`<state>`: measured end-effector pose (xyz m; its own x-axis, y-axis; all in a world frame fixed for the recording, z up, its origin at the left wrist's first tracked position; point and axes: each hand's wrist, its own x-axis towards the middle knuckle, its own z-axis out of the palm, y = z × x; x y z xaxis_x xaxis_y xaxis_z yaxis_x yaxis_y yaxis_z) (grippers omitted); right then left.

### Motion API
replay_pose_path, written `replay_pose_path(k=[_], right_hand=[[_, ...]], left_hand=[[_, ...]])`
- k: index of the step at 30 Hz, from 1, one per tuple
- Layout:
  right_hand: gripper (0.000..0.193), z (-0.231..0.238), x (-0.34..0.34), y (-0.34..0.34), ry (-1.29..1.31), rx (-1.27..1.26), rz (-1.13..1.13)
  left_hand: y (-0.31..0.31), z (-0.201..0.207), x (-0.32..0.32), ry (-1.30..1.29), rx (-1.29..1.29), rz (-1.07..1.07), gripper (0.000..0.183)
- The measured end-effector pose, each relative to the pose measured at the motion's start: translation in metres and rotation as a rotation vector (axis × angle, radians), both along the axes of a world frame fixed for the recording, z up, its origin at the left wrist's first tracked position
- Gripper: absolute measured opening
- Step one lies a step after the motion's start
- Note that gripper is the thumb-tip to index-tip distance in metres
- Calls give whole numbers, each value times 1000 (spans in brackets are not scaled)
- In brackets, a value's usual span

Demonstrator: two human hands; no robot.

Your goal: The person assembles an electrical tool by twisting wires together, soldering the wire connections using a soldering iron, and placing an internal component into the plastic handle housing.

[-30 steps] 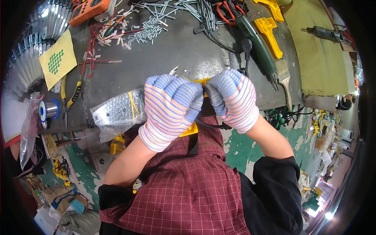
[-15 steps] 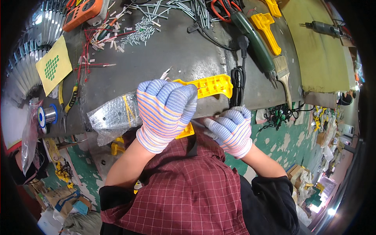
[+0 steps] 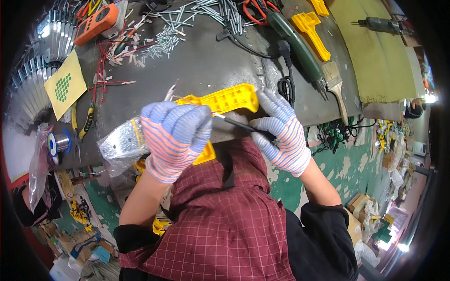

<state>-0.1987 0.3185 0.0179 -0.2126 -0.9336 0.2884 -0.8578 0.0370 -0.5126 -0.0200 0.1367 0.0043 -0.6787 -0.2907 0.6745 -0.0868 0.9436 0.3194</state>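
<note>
Both my hands wear striped knit gloves. My left hand (image 3: pixel 177 138) is closed around a yellow plastic handle shell (image 3: pixel 229 99) whose ribbed, hollow inside shows. Bubble wrap (image 3: pixel 123 140) covers a metallic part that sticks out on the left side of this hand. Between my hands runs a black power cord (image 3: pixel 239 124), its thin wire end close to my left fingers. My right hand (image 3: pixel 283 136) pinches the cord between thumb and fingers, just below the shell's right end. What lies under my left fist is hidden.
Screws (image 3: pixel 164 42), red wires (image 3: pixel 101 75) and an orange meter (image 3: pixel 96 24) lie at the back left. Pliers (image 3: pixel 84 124) and a solder spool (image 3: pixel 59 143) are on the left. A green power tool (image 3: pixel 295 47), another yellow shell (image 3: pixel 311 35) and a brush (image 3: pixel 335 84) lie right.
My left hand has shifted left with the yellow shell and wrapped part. My right hand has risen slightly, its fingers less curled, and the cord between the hands now shows.
</note>
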Motion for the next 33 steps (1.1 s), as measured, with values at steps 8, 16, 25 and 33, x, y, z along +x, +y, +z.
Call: replay_pose_path(k=[8,16,25,33], right_hand=[[24,-5,-4,-39,-181,-49,221],[33,-39,7,-38,336,-165,-204],[36,-31,20,-35,357,-75,-250],[49,-24,31,-39,208,-185,-226]], left_hand=[[-14,18,42,-74,-45,116,22],[-7,11,21,-158,-8,274,20],[-5,25,28,-251,128,279,24],[-9,27,72,-159,204,318,34]])
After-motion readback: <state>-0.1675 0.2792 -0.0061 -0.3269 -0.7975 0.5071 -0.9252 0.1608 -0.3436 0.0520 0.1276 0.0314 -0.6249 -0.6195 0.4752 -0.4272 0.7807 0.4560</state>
